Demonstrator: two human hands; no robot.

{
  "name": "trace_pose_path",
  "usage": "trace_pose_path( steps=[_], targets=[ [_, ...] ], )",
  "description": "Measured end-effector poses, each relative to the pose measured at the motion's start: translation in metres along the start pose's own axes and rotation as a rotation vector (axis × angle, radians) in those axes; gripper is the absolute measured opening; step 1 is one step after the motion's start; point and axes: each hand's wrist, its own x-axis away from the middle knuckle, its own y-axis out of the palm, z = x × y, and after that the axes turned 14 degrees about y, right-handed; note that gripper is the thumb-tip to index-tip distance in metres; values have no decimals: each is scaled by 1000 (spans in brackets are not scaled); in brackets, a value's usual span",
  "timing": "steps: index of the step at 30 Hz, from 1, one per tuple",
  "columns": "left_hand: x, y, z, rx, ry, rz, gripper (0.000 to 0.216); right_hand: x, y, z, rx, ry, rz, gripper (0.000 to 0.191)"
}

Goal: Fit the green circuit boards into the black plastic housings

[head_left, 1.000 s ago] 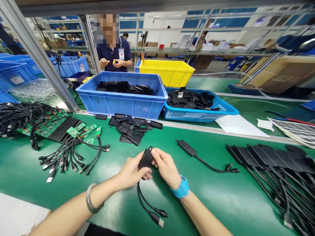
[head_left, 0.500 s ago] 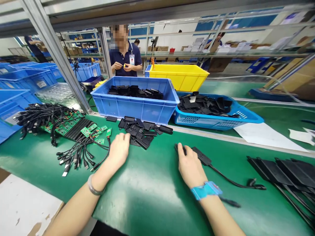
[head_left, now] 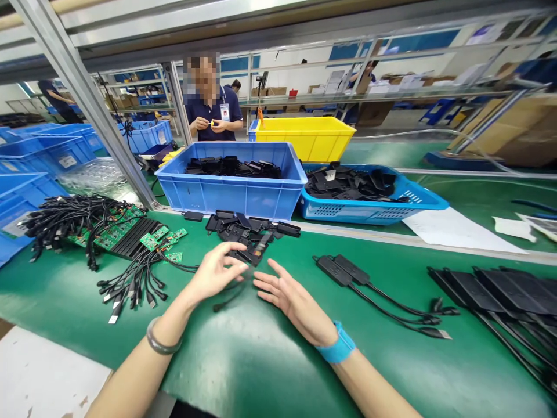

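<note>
My left hand (head_left: 217, 271) is over the middle of the bench, thumb and fingers closed around a cabled circuit board (head_left: 260, 247). The board is smeared by motion, and part of its black cable (head_left: 227, 301) is hidden behind the fingers. Facing it, my right hand (head_left: 293, 296) is open and holds nothing, its fingers stretched toward the left hand. Just beyond both hands lies a pile of black plastic case pieces (head_left: 232, 229). Green circuit boards (head_left: 152, 241) with black USB cables (head_left: 130, 284) lie to the left. Two closed black cases (head_left: 335, 270) with cables rest side by side at right.
Behind the pile stand a blue bin (head_left: 230, 197) and a light-blue basket (head_left: 361, 209), both holding black parts. A yellow bin (head_left: 304, 139) is farther back. More cabled black cases (head_left: 491, 296) lie far right. A metal post (head_left: 91, 104) rises at left; a co-worker (head_left: 213, 113) stands opposite.
My right hand has let go of a cabled black case beside another and moved left, opening. My left hand has taken a cabled board from the left group and moved slightly right.
</note>
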Motion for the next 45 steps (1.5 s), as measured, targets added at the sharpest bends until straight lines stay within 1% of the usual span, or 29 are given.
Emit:
trace_pose_path(
  steps=[1,3,5,6,9,12,15,17,19,20,21,22,24,25,26,28,29,31,33,35,37,39,41,42,43,45],
  targets=[
    [0,8,-2,0,43,-29,36,1,2,-1,-105,7,-13,57],
    [0,20,-8,-171,125,-87,40,3,3,-5,-206,-5,-5,51],
    [-1,27,-14,-371,197,-174,44,6,2,-11,-203,-35,33,47],
    [-2,28,-17,-433,228,-223,46,8,0,-14,-182,-55,57,47],
    [-3,28,-20,-471,308,-319,41,13,-6,-22,-75,-103,155,44],
    [-3,25,-18,-413,352,-345,26,19,-14,-31,146,-108,249,42],
    [-3,23,-15,-358,307,-311,22,26,-21,-39,508,-151,345,46],
    [-4,23,-13,-361,277,-282,33,30,-22,-43,733,-238,436,41],
    [-6,25,-13,-398,282,-292,49,32,-22,-46,877,-297,493,34],
    [-7,26,-13,-421,295,-319,56,33,-22,-46,914,-291,480,34],
    [-8,27,-14,-441,312,-352,60,32,-21,-46,924,-260,433,34],
    [-9,28,-14,-458,328,-385,64,31,-21,-45,905,-208,359,36],
    [-10,30,-16,-494,348,-421,66,27,-22,-41,786,-72,182,37],
    [-10,30,-16,-520,349,-422,65,24,-22,-37,710,1,116,36],
    [-10,30,-17,-550,344,-414,61,20,-24,-33,643,66,83,34],
    [-11,30,-18,-601,330,-393,51,11,-28,-23,566,139,107,33],
    [-11,29,-18,-610,326,-387,46,6,-30,-19,548,137,144,33],
    [-12,27,-19,-583,323,-371,38,-2,-33,-13,510,76,219,33],
    [-11,26,-19,-503,306,-316,34,-7,-35,-12,459,-13,285,34],
    [-9,26,-17,-367,242,-182,33,-8,-35,-13,459,-76,333,36],
    [-7,28,-13,-121,96,-10,35,-3,-33,-16,545,-145,377,37],
    [-5,31,-9,235,-112,106,38,4,-30,-19,716,-285,463,33],
    [-3,34,-5,583,-313,150,41,12,-25,-20,912,-497,552,29],
    [-2,36,-3,716,-392,162,42,15,-23,-20,1002,-605,574,28],
    [-1,37,-2,820,-454,173,43,17,-21,-19,1084,-696,578,28],
    [-1,38,1,982,-527,191,44,20,-18,-16,1230,-822,556,31]
  ],
)
